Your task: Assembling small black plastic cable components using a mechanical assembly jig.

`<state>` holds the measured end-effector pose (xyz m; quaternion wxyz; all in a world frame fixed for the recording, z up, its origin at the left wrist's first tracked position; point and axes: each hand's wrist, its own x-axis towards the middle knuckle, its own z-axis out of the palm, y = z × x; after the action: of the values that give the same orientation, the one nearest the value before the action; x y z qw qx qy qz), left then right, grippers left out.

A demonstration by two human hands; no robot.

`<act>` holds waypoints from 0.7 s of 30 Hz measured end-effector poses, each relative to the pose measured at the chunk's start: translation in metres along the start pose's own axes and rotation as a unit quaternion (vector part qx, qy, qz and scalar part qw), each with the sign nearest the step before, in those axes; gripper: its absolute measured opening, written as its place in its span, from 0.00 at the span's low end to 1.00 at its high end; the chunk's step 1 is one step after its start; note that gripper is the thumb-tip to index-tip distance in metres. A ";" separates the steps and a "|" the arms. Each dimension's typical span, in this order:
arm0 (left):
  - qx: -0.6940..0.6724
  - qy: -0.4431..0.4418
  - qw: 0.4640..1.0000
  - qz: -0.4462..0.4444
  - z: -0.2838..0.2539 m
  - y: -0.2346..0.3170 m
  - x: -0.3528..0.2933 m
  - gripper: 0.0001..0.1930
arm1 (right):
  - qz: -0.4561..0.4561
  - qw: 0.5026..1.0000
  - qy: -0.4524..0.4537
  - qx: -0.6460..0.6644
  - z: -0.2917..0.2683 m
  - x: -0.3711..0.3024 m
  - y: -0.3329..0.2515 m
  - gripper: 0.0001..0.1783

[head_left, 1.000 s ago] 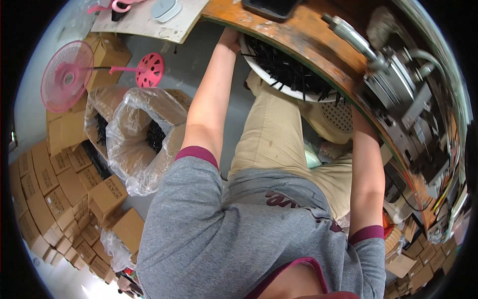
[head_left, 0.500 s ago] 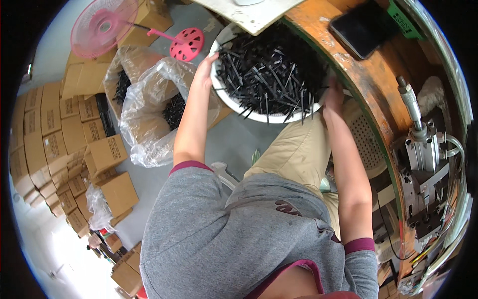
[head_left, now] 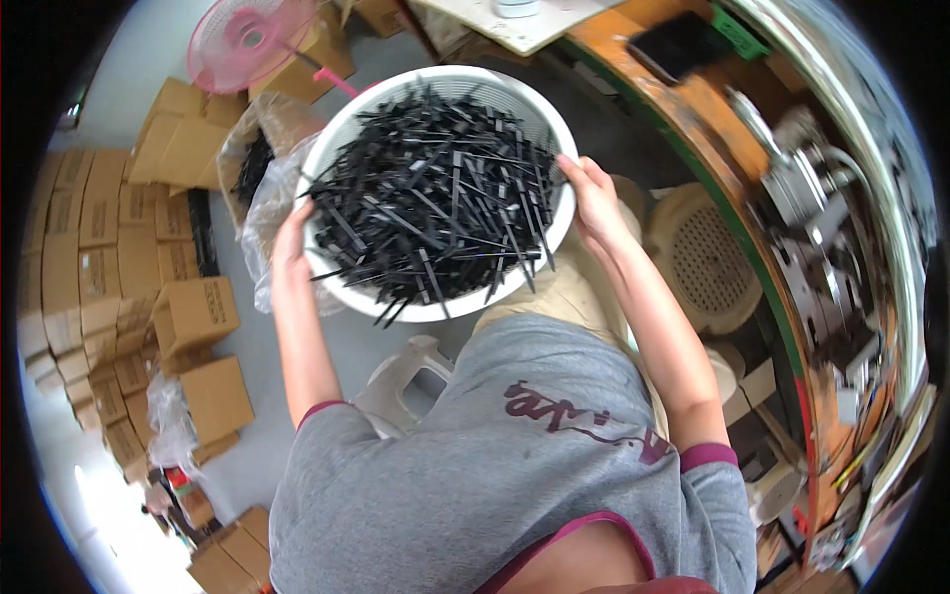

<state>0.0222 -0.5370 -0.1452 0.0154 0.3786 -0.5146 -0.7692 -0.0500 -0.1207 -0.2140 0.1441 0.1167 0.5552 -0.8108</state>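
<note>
Between my two hands is a round white plastic basket (head_left: pixel 332 148) with a perforated wall, held up in front of me. It is heaped with many thin black plastic strips (head_left: pixel 435 198), some poking out over the near rim. My left hand (head_left: pixel 291 238) grips the basket's left rim, fingers mostly hidden behind its side. On the right rim my right hand (head_left: pixel 594 198) is closed, thumb along the edge and the other fingers partly out of sight.
At my right runs a wooden workbench (head_left: pixel 712 129) with a black phone (head_left: pixel 677 46) and a metal fixture (head_left: pixel 797 188). A perforated beige stool (head_left: pixel 708 257) stands under it. Left are stacked cartons (head_left: pixel 99 247), a plastic-lined box (head_left: pixel 252 163), a pink fan (head_left: pixel 247 45) and a white stool (head_left: pixel 406 381).
The basket has moved left and toward me, away from the bench, carried by both hands. The plastic-lined box nearest me is now largely covered by it.
</note>
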 end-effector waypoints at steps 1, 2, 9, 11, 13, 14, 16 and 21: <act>-0.008 -0.004 1.000 0.001 0.000 0.013 -0.014 0.13 | -0.003 1.000 -0.006 0.012 0.007 -0.015 -0.020 0.13; -0.023 -0.009 1.000 0.015 -0.003 0.026 -0.030 0.13 | -0.005 1.000 -0.015 0.026 0.017 -0.030 -0.044 0.14; -0.044 -0.196 0.978 0.049 0.057 0.095 -0.119 0.18 | -0.081 0.993 -0.054 0.059 0.015 -0.108 -0.131 0.12; -0.017 -0.178 0.982 0.064 0.060 0.113 -0.150 0.19 | -0.113 0.993 -0.023 0.022 0.017 -0.132 -0.156 0.10; 0.012 -0.294 0.954 0.059 0.050 0.136 -0.152 0.19 | -0.143 0.989 -0.031 0.022 0.013 -0.153 -0.180 0.08; 0.030 -0.251 0.964 0.084 0.058 0.140 -0.155 0.17 | -0.161 0.986 -0.034 0.035 0.010 -0.160 -0.187 0.08; 0.036 -0.256 0.953 0.156 0.081 0.141 -0.172 0.15 | -0.185 0.980 -0.058 0.044 -0.006 -0.170 -0.196 0.07; 0.056 -0.338 0.917 0.202 0.119 0.143 -0.195 0.15 | -0.251 0.967 -0.019 0.027 -0.071 -0.200 -0.223 0.14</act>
<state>0.0380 -0.4305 0.1019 -0.0256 -0.0158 -0.5966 -0.8020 0.0567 0.0430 0.0239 -0.0570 -0.0380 0.5419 -0.8377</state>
